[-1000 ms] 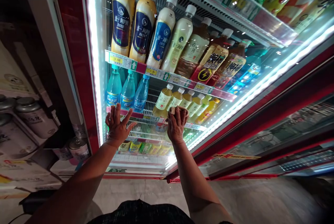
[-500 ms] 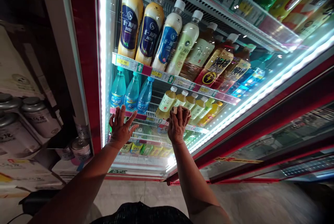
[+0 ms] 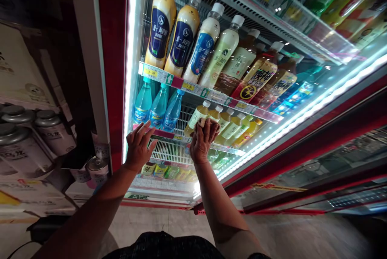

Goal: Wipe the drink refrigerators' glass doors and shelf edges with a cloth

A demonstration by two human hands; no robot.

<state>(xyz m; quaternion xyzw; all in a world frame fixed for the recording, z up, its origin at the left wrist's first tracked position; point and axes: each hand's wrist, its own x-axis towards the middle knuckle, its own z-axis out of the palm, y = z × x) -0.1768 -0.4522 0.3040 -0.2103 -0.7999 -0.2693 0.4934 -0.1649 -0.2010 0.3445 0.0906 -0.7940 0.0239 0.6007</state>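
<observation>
Cloth (image 3: 201,122), as far as I can make out the small crumpled bundle, lies under the fingers of my right hand (image 3: 200,140), before the lower row of yellowish bottles (image 3: 230,130). I'd judge it light, soft and limp, with nothing to break; it might slide if damp, though I can't tell whether it is. The best hold would be flat over its bunched middle, fingers curled enough to keep the edges in. My right hand is closed over it, its back towards me, fingers pointing up, the forearm slanting up and leftward from the elbow. My left hand (image 3: 137,146) is empty and open, fingers spread, palm away from me, near the blue bottles (image 3: 157,110); whether it touches the glass front (image 3: 175,150) I can't say. Both arms reach forward, elbows well apart, towards the lit fridge, whose red frame (image 3: 111,49) stands left of the taller bottles (image 3: 223,57).
</observation>
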